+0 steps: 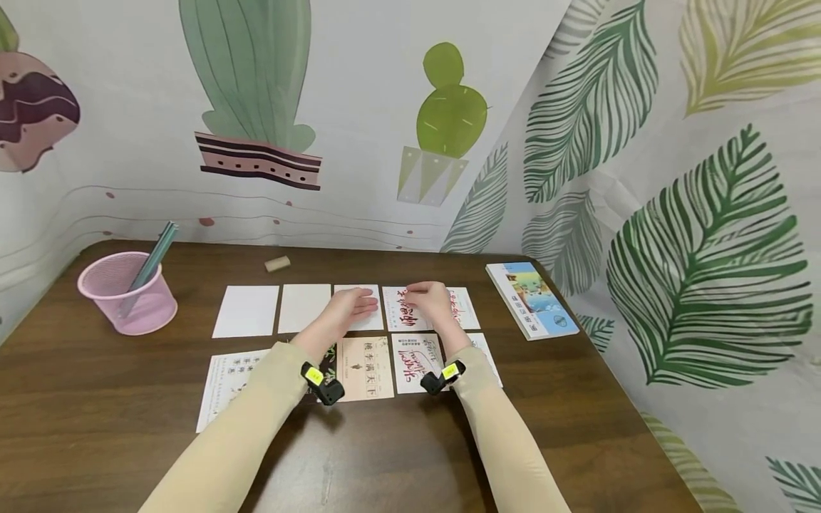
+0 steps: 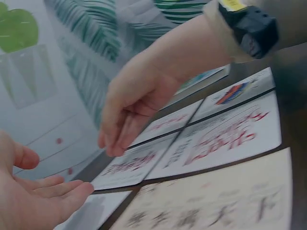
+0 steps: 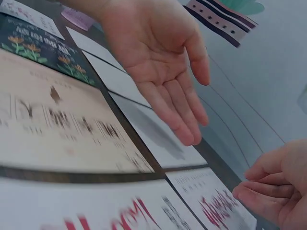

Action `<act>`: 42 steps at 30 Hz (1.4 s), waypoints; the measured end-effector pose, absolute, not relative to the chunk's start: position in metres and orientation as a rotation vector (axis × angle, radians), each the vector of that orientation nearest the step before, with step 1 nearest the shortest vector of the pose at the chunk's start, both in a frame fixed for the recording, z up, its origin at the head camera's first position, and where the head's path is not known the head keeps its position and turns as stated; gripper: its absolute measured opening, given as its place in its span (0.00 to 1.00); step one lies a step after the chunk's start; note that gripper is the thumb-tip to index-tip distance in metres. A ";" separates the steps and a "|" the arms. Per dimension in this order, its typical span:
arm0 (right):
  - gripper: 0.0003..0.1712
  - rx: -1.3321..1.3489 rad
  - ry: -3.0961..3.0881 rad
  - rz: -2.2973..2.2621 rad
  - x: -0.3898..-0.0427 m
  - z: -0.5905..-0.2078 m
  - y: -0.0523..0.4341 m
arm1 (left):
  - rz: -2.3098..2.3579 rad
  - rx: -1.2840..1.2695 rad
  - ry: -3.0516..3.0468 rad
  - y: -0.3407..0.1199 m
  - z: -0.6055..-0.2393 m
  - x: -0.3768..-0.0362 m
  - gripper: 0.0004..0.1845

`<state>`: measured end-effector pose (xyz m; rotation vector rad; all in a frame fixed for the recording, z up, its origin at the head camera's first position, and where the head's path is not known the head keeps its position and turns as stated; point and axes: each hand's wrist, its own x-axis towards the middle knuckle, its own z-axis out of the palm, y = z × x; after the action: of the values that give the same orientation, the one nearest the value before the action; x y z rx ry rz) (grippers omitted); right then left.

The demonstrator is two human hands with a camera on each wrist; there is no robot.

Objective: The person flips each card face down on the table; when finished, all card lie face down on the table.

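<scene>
My left hand [image 1: 347, 311] hovers over a blank white card [image 1: 370, 325] in the back row. Its fingers are extended, the palm turned sideways, and nothing is in it. In the left wrist view my right hand [image 2: 136, 96] points down with bent, relaxed fingers, close above a red-lettered card [image 2: 127, 167]; whether the fingertips touch it I cannot tell. No held object shows in the right hand [image 3: 278, 187] in the right wrist view. Below, the front row includes a beige card [image 1: 364, 370], another red-lettered card [image 1: 410, 363] and a dark flowered card [image 3: 43, 50].
Two blank cards, one white [image 1: 246, 311] and one cream [image 1: 303, 306], continue the back row leftward. A pink mesh pen cup [image 1: 150, 306] stands at the left, near a small beige block [image 1: 278, 264]. A card pack [image 1: 534, 299] lies by the table's right edge.
</scene>
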<state>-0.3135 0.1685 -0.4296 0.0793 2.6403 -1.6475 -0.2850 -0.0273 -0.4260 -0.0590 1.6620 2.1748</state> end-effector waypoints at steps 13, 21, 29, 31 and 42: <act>0.16 0.183 2.687 -1.627 -0.314 -0.436 0.201 | 2.140 -0.073 1.790 0.000 -0.424 -0.284 0.27; 0.15 0.216 2.682 -1.604 -0.314 -0.439 0.205 | 2.105 -0.085 1.823 0.003 -0.425 -0.285 0.28; 0.15 0.203 2.709 -1.565 -0.314 -0.443 0.207 | 2.109 -0.136 1.805 0.004 -0.425 -0.286 0.27; 0.15 0.203 2.713 -1.551 -0.314 -0.443 0.208 | 2.129 -0.171 1.780 0.004 -0.425 -0.288 0.27; 0.14 0.202 2.711 -1.531 -0.313 -0.443 0.209 | 2.156 -0.173 1.708 0.002 -0.426 -0.298 0.27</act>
<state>-0.3133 0.2094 -0.4433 0.2020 2.7112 -1.5307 -0.2983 0.0016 -0.4263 -0.1726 1.7085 2.1562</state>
